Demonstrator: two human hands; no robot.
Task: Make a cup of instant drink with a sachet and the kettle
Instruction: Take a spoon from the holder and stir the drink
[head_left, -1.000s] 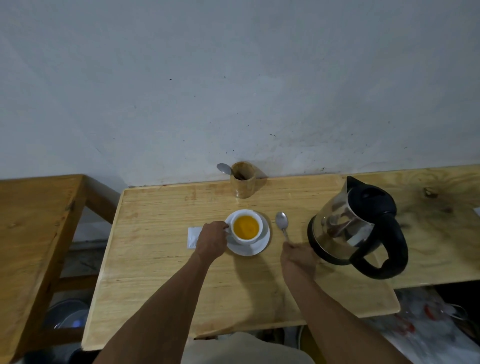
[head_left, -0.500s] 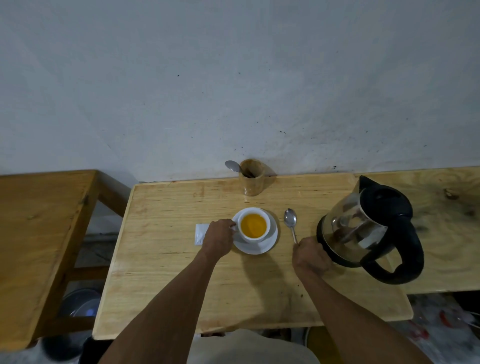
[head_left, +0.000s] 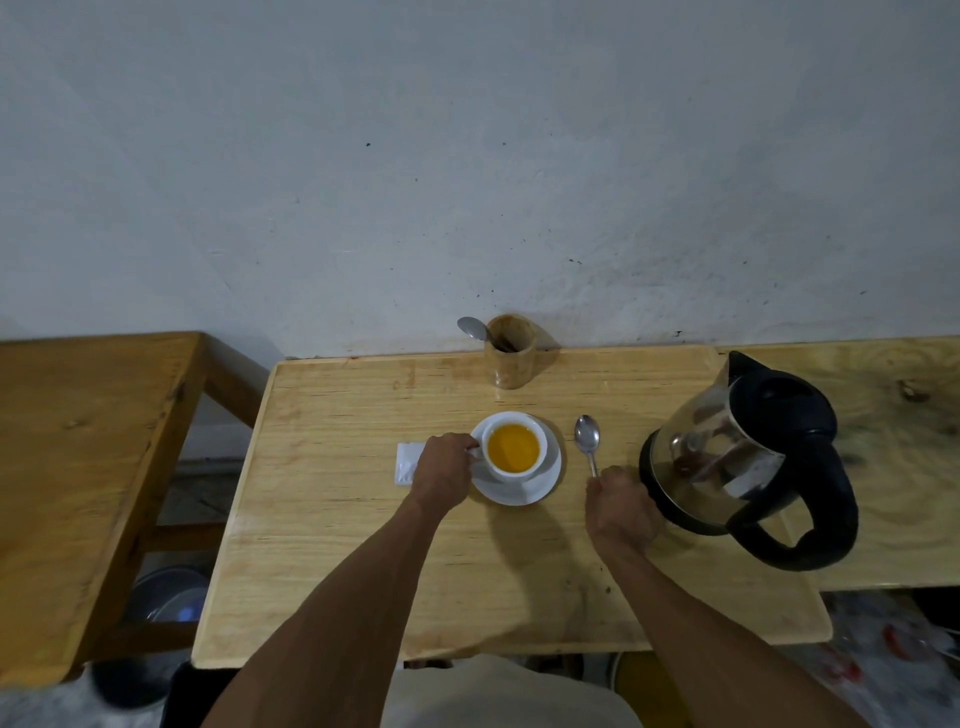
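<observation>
Little changes on the table (head_left: 337, 519) itself; what shifts is the view. The head camera swings slightly left over the second, so the cup (head_left: 514, 447), spoon (head_left: 587, 436) and kettle (head_left: 727, 452) all slide rightward in frame. More of the darker side table (head_left: 78, 441) shows at the left, and the table's near edge rises, baring more of the floor and the pale garment (head_left: 509, 696) below it. The left hand (head_left: 441, 473) at the cup's handle and the right hand (head_left: 618, 504) on the spoon's handle end drift right with everything else, and more of both forearms shows
</observation>
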